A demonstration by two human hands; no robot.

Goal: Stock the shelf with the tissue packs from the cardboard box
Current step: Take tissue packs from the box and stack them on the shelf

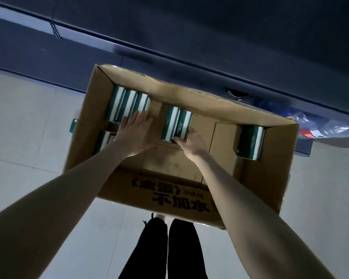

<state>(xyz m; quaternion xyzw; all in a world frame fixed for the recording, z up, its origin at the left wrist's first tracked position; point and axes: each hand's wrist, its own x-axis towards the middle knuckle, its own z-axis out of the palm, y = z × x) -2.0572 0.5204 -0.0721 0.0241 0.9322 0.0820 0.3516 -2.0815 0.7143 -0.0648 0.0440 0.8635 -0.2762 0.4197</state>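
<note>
Clear plastic bottles (320,130), one red-labelled, lie beside the pale tiled floor (28,127).

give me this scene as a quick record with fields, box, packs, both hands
box: cardboard box on the floor, open, bottom partly bare
far-left packs: three, on edge in the corner
near-left packs: partly hidden under the left forearm
middle packs: two, on edge
right packs: one or two, by the right wall
left hand: fingers straight, touching the far-left packs
right hand: grips the middle packs' near end
beside box: plastic bottles
</note>
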